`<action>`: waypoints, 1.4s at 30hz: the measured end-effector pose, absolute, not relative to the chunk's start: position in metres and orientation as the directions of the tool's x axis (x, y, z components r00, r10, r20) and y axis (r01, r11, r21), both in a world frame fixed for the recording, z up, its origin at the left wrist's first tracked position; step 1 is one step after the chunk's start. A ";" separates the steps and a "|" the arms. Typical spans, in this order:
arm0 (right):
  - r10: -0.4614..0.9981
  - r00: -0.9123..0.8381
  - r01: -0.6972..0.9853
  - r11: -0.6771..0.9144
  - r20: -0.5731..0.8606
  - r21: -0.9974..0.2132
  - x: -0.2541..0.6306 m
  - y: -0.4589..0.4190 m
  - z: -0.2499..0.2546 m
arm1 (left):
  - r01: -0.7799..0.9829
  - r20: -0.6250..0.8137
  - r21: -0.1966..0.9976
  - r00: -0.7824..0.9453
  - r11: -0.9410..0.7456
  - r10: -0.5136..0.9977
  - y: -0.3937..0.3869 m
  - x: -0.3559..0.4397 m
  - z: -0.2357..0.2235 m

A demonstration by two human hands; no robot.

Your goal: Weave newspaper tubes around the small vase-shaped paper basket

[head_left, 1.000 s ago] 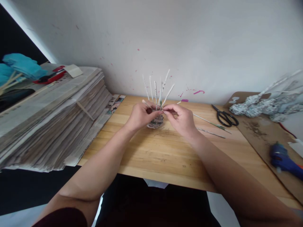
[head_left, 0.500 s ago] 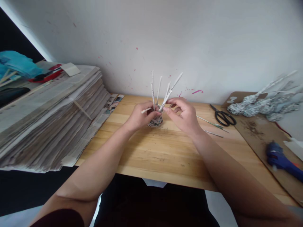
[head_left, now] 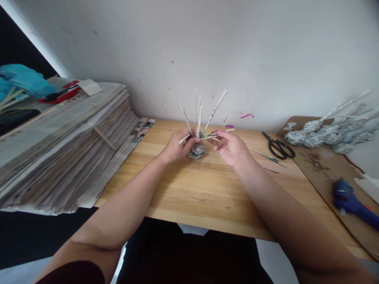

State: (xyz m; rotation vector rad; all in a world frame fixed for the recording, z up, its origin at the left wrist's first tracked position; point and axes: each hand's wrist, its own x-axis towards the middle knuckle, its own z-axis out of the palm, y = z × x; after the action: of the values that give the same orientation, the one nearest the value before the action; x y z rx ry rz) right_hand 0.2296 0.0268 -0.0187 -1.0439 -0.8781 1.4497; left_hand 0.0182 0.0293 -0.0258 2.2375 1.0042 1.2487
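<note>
A small woven newspaper basket (head_left: 196, 151) stands on the wooden table, with several rolled paper sticks (head_left: 213, 109) rising from its rim. My left hand (head_left: 179, 144) is closed on the basket's left side, thumb over the near rim. One short paper end pokes out between its fingers. At the right of the rim my right hand (head_left: 229, 144) pinches a rolled paper strip (head_left: 215, 135), which lies nearly level and runs to the basket. The fingertips behind the strip are partly hidden.
Black-handled scissors (head_left: 278, 145) and thin sticks (head_left: 263, 154) lie to the right. Beyond are a blue glue gun (head_left: 352, 201) on a brown board (head_left: 316, 173) and woven paper pieces (head_left: 314, 132). A tall newspaper stack (head_left: 77, 154) flanks the left; a wall (head_left: 254, 59) closes the back.
My right hand has turned and lowered, bringing a paper strip from a steep slant to nearly level. The upright sticks have shifted and spread a little. My left hand keeps its hold.
</note>
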 end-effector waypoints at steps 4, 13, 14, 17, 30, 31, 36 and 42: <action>0.987 -0.055 -0.361 -0.163 -0.153 -0.918 0.232 0.030 -0.024 | 0.371 0.584 0.643 0.328 -0.670 0.742 0.032 0.020 -0.030; 0.975 -0.068 -0.511 -0.217 -0.213 -0.832 0.230 0.028 -0.029 | 0.343 0.594 0.670 0.284 -0.658 0.752 0.034 0.024 -0.035; 0.970 -0.048 -0.536 -0.225 -0.236 -0.814 0.228 0.027 -0.029 | 0.335 0.583 0.686 0.279 -0.647 0.763 0.033 0.024 -0.034; 0.986 -0.010 -0.555 -0.142 -0.164 -0.819 0.222 0.021 -0.029 | 0.335 0.548 0.720 0.264 -0.608 0.794 0.031 0.025 -0.031; 0.958 -0.027 -0.032 0.285 0.286 -0.958 0.211 0.010 -0.028 | 0.352 0.586 0.687 0.249 -0.636 0.771 0.026 0.028 -0.031; 0.958 -0.020 -0.003 0.285 0.285 -0.959 0.210 0.010 -0.027 | 0.352 0.601 0.672 0.255 -0.651 0.758 0.025 0.029 -0.032; 0.988 0.052 -0.249 0.154 0.146 -0.956 0.207 0.010 -0.025 | 0.341 0.582 0.692 0.257 -0.636 0.771 0.025 0.031 -0.034; 0.989 -0.029 -0.416 0.119 0.144 -0.901 0.204 0.006 -0.030 | 0.391 0.533 0.727 0.197 -0.564 0.823 0.024 0.034 -0.030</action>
State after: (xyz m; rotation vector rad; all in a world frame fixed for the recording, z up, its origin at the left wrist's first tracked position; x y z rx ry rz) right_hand 0.2041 0.0062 -0.0302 -0.7682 -0.9918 1.3240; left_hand 0.0344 0.0245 -0.0302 2.0452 1.1315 1.3343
